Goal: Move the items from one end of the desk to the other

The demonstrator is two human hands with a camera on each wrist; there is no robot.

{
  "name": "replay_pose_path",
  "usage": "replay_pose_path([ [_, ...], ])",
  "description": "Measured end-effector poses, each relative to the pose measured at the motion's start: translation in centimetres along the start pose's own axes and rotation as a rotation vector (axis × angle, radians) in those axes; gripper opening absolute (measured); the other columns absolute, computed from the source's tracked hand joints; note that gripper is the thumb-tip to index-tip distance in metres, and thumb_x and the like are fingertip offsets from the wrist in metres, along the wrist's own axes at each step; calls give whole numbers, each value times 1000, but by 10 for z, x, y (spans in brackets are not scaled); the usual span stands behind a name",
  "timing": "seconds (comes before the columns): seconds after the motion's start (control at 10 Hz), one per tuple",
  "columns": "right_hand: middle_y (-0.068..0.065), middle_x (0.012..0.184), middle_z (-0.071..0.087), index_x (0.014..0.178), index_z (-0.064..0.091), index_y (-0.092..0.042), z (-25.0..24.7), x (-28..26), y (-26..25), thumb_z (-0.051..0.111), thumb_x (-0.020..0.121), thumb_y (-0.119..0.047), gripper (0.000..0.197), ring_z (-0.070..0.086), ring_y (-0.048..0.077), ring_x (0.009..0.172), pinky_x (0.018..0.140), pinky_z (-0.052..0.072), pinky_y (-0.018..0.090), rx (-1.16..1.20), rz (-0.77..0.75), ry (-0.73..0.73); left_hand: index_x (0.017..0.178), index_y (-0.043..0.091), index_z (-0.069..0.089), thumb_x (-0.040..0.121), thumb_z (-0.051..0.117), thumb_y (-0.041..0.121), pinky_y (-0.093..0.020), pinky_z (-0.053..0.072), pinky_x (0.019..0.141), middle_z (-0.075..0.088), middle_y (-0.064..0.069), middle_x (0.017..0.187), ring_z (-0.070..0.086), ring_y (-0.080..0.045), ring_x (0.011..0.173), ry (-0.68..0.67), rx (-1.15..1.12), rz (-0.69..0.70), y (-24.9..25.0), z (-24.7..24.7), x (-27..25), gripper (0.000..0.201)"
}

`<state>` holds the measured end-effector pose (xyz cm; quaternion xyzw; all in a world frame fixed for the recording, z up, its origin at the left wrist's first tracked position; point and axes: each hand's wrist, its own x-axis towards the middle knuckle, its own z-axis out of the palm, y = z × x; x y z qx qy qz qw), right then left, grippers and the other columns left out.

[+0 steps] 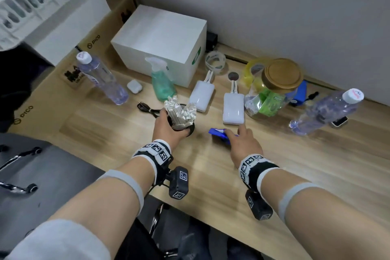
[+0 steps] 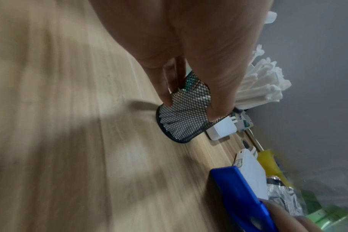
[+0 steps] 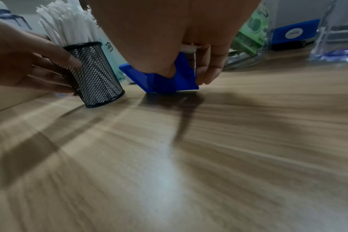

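Two hands work mid-frame: left hand [image 1: 168, 129] wraps the tilted mesh cup [image 1: 182, 121], right hand [image 1: 242, 143] pinches the blue holder [image 1: 219, 134]. Bare surface [image 1: 316, 175] fills lower right.

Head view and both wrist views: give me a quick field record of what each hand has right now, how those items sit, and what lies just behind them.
left hand: grips black wire-mesh cup of white sticks
cup state: tilted, base edge at the wooden desk
right hand: fingers curled round flat blue plastic object
blue object state: one edge at the desk, rest raised
just behind: two white power adapters, teal spray bottle, glass jar with gold lid
blur: both wrist views smeared
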<state>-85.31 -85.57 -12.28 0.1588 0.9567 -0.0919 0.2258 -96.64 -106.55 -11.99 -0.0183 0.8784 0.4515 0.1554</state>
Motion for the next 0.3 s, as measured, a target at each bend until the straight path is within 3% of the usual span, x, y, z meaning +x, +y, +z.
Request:
replay_pose_path([
  [0.1, 11, 137, 26, 145, 29, -31, 1, 3, -8, 54, 74, 0, 82, 39, 31, 115, 73, 45, 35, 13, 52, -12, 135, 22, 45, 59, 92, 32, -26, 48, 96, 64, 2, 125, 63, -13, 110, -31, -19, 30, 2, -4, 11, 90],
  [0.2, 10, 146, 19, 149, 23, -34, 0, -3, -8, 55, 79, -6, 81, 40, 31, 121, 84, 50, 39, 80, 113, -79, 146, 18, 32, 65, 91, 27, -30, 46, 103, 60, -2, 131, 60, -18, 116, -18, -71, -46, 0, -3, 9, 101],
  [0.3, 8, 134, 31, 142, 33, -27, -9, -13, 0, 52, 88, -20, 58, 44, 30, 118, 90, 49, 41, 144, 140, -41, 144, 9, 27, 63, 88, 42, -45, 58, 90, 61, -18, 125, 68, -34, 101, -31, -94, -405, -3, 4, 4, 106],
])
